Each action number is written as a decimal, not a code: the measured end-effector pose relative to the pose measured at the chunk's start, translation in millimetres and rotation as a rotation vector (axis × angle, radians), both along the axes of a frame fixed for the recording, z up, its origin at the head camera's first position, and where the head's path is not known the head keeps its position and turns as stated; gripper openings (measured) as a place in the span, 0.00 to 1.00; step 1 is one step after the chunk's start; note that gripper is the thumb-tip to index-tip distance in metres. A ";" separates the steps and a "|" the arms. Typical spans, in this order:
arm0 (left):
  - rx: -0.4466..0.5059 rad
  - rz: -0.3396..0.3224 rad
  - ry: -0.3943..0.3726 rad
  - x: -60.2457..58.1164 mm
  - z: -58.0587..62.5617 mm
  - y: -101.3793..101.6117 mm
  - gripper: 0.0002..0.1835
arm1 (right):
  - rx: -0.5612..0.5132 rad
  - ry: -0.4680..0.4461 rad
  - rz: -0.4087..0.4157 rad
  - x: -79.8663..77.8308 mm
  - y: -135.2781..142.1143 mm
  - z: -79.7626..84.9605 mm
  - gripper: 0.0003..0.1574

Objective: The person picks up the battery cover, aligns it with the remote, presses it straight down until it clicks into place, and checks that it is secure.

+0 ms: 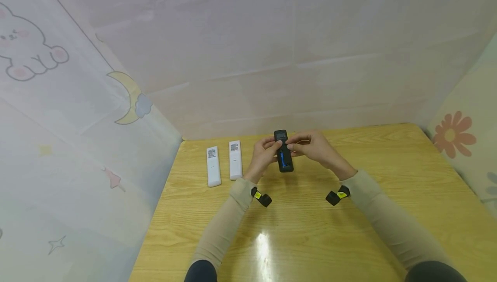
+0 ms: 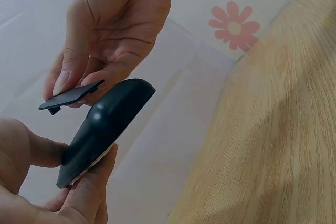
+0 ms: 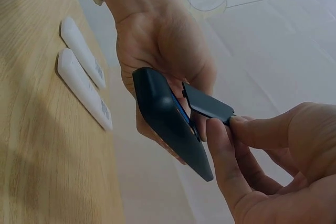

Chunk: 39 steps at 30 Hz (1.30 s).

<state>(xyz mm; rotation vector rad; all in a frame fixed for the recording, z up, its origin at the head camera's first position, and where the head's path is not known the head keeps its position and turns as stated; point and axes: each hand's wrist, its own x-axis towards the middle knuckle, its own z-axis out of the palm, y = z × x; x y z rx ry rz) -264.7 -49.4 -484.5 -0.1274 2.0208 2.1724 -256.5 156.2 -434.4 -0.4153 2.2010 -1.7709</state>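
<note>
A black remote control (image 1: pixel 286 164) is held above the table by my left hand (image 1: pixel 263 157), thumb on one side and fingers beneath. Its battery compartment shows something blue inside in the head view. My right hand (image 1: pixel 313 147) pinches a thin black battery cover (image 3: pixel 207 104) between thumb and fingers. In the left wrist view the cover (image 2: pixel 72 96) is apart from the remote (image 2: pixel 107 124), tilted just over its back, with small tabs on its underside. The right wrist view shows the cover close beside the open compartment.
Two white remotes (image 1: pixel 213 166) (image 1: pixel 235 160) lie side by side on the wooden table (image 1: pixel 310 239), left of my hands. A pale fabric backdrop (image 1: pixel 240 57) stands behind the table. Small black devices (image 1: pixel 265 198) hang from both wrists.
</note>
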 end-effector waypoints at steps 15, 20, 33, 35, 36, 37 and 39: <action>0.017 -0.013 0.013 0.0 -0.5 -2.0 0.26 | 0.002 -0.002 0.013 -1.6 -2.6 -7.1 0.17; 0.023 -0.019 0.016 -0.4 0.0 -2.1 0.26 | 0.010 -0.007 0.007 -1.6 -3.9 -7.3 0.17; 0.011 -0.005 0.010 0.2 -2.9 -2.0 0.27 | 0.005 -0.008 0.007 -1.5 -6.0 -12.9 0.16; 0.010 -0.004 0.009 0.4 -3.1 -1.8 0.27 | 0.003 -0.008 0.009 -1.3 -6.1 -13.0 0.17; 0.010 -0.003 0.009 0.4 -3.2 -1.6 0.26 | 0.003 -0.006 0.010 -1.2 -6.1 -13.0 0.17; 0.009 -0.002 0.008 0.5 -3.4 -1.5 0.26 | 0.003 -0.006 0.010 -1.2 -6.1 -13.1 0.17; 0.008 -0.001 0.006 0.6 -3.5 -1.5 0.26 | 0.004 -0.006 0.011 -1.2 -6.0 -13.3 0.16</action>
